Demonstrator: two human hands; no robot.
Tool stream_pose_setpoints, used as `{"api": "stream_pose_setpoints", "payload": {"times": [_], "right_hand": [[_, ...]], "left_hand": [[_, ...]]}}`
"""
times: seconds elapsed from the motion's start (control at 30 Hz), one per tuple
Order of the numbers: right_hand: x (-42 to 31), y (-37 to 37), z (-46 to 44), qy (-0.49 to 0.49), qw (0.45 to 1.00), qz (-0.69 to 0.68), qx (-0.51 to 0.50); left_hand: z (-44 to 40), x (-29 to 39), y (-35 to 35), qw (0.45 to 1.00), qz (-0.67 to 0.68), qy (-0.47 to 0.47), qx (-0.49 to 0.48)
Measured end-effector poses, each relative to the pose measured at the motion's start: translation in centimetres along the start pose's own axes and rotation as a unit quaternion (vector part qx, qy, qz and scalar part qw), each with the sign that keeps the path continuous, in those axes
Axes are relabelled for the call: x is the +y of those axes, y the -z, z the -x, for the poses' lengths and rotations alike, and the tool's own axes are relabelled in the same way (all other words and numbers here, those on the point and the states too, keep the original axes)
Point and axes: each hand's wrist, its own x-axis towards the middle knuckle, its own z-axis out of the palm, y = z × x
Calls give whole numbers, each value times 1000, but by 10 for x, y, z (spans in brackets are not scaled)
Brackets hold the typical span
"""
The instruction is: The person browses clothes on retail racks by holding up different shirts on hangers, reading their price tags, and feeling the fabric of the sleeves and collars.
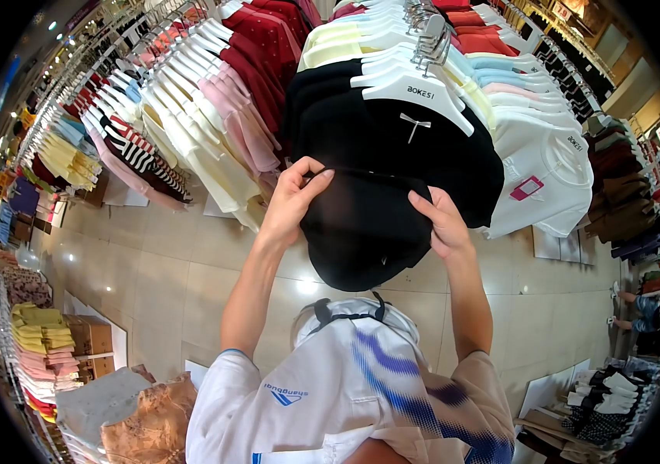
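Observation:
A piece of black knit fabric (pixel 368 232) is stretched between my two hands in front of my chest. My left hand (pixel 293 199) pinches its upper left edge between thumb and fingers. On the opposite edge, my right hand (pixel 444 220) grips with the thumb on top and the fingers partly hidden behind. Just beyond hangs a black top (pixel 453 155) with a small white bow (pixel 415 124), on a white hanger (pixel 419 94) lettered BOKESI. I cannot tell whether the held fabric is that top's lower part or a separate garment.
White tops (pixel 542 170), one with a pink tag (pixel 527 188), hang to the right. Cream tops (pixel 198 147) and dark red tops (pixel 256 69) hang to the left. Folded clothes (pixel 40 340) lie at lower left. Tiled floor (pixel 167 286) shows below the racks.

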Motion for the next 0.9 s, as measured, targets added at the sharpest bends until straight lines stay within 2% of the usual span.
{"api": "stream_pose_setpoints", "payload": {"times": [0.13, 0.23, 0.57, 0.63, 0.8, 0.87, 0.9], "right_hand": [[1, 8, 1, 2, 999, 36, -34], [0, 3, 4, 22, 999, 47, -3], [7, 13, 16, 1, 992, 127, -3], [20, 37, 12, -4, 959, 282, -34], [31, 56, 20, 3, 927, 375, -7], [37, 60, 24, 43, 872, 484, 54], [38, 56, 27, 44, 873, 483, 58]], "left_hand": [[0, -5, 7, 1000, 0, -8, 6], [3, -1, 8, 1000, 4, -13, 20], [9, 1, 11, 998, 31, -24, 41], [11, 6, 15, 997, 41, -38, 54], [17, 14, 30, 994, 51, -40, 83], [23, 13, 30, 994, 52, -33, 88], [26, 12, 30, 994, 51, -36, 94]]}}
